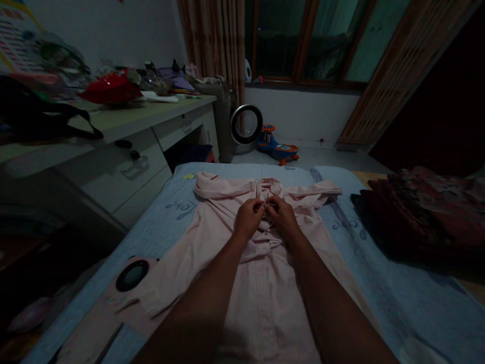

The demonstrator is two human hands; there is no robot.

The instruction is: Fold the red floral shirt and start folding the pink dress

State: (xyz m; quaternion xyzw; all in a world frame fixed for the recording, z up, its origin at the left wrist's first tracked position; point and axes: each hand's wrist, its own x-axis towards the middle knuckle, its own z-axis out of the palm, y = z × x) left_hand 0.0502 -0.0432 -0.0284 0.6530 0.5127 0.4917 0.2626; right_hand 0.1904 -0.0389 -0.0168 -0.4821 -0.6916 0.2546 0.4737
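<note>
A pink button-up shirt [212, 237] lies face up on the bed, its collar toward the far end and its sleeves out to the sides. My left hand [249, 216] pinches the front placket just below the collar. Close beside it, my right hand [281, 215] pinches the opposite edge of the same placket. The fingertips of both hands nearly meet, and they hide whatever small part of the placket sits between them. Down the front below my hands runs a row of buttons, and the cloth there is bunched.
The shirt lies on a blue patterned bed sheet [178, 202]. Folded dark red bedding [428, 217] is piled at the right. A pink item with a dark round patch [132, 275] lies at the left. Beyond are a cluttered desk [129, 121] and a blue-orange ride-on toy [278, 146].
</note>
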